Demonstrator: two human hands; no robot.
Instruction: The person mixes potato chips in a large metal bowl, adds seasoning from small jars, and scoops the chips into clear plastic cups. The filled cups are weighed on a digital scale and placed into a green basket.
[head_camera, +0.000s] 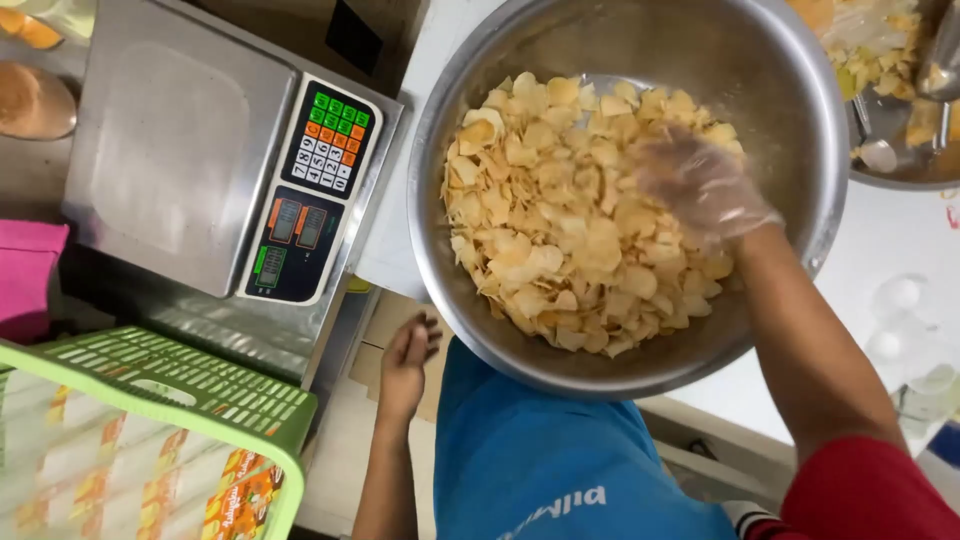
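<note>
Where the head camera looks straight down, one large steel bowl (440, 200) sits on a white counter (900, 240), heaped with pale yellow chips (560, 220) far too many to count. The right hand (700, 185), covered by a thin clear glove and blurred, lies on top of the heap at its right side, fingers spread loosely among the chips; whether it actually grips any cannot be told. The left hand (408, 355) is bare and hangs below the bowl's lower left rim, close to it but with a sliver of gap, its fingers curled slackly and holding nothing. Left of the bowl stands one weighing scale (180, 140) with a flat metal platter and a keypad panel (green, orange and white keys above three small displays). In the lower left corner is one green plastic basket (200, 385), holding orange-and-white printed packets (240, 490) whose number is not clear. At the upper right edge a second metal bowl (900, 180) shows in part, with more chips and a metal scoop in it. A pink object (25, 275) lies at the left edge.
</note>
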